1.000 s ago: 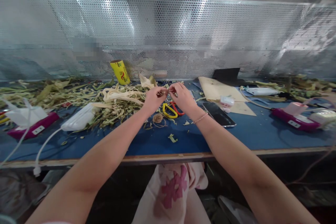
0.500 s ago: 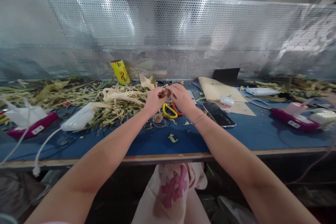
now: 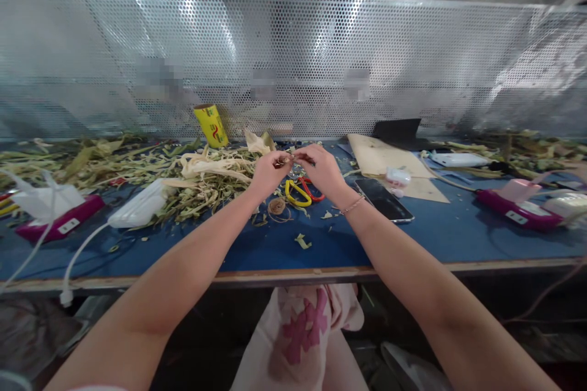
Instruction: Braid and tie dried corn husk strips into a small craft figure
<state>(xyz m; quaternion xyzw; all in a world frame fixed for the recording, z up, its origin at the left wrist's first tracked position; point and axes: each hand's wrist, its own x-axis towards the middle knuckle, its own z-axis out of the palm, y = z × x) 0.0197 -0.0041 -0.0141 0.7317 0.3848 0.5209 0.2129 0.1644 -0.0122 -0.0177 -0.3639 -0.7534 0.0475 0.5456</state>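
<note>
The fingers (image 3: 306, 153) of the right hand (image 3: 326, 172) and those of the left hand (image 3: 266, 172) are pinched nearly closed, tips meeting at a small brownish piece (image 3: 286, 161) above the counter (image 3: 257, 250); it is mostly hidden, so how much of it is worked or left cannot be told. Just below lie scissors with yellow and red handles (image 3: 301, 203) and a ball of twine (image 3: 276, 206), both unheld. Dried husk strips (image 3: 206, 189) crowd in on the left, while a phone (image 3: 384, 200) lies on the right, apart from the hands.
</note>
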